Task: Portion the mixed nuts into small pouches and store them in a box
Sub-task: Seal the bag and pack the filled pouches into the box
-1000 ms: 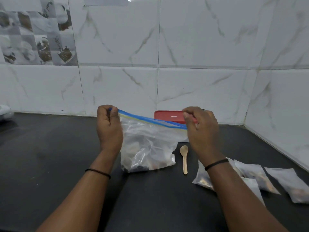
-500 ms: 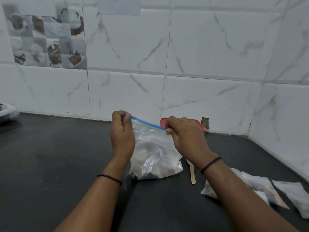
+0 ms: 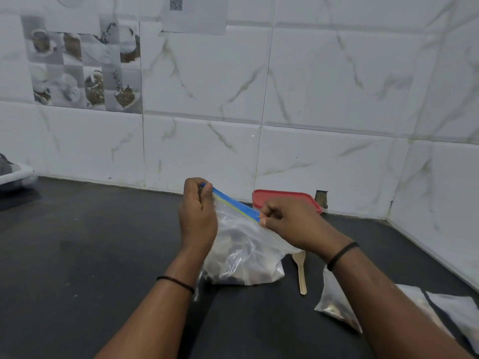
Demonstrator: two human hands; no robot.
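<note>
A clear zip bag of mixed nuts (image 3: 241,257) stands on the black counter (image 3: 90,255), its blue and yellow zip strip (image 3: 234,205) stretched between my hands. My left hand (image 3: 198,216) pinches the strip's left end. My right hand (image 3: 287,221) pinches the strip further right, thumb and fingers pressed on it. Behind my right hand sits a box with a red lid (image 3: 285,199), partly hidden. Small filled pouches (image 3: 337,301) lie at the lower right. A wooden spoon (image 3: 300,270) lies beside the bag.
White marble tiles form the back wall and the right corner wall (image 3: 440,203). A white object (image 3: 15,173) sits at the counter's far left edge. More pouches (image 3: 456,312) lie by the right edge of the frame.
My right hand has slid left along the zip strip towards my left hand, shortening the visible strip. The camera view has tilted, so everything sits lower in frame.
</note>
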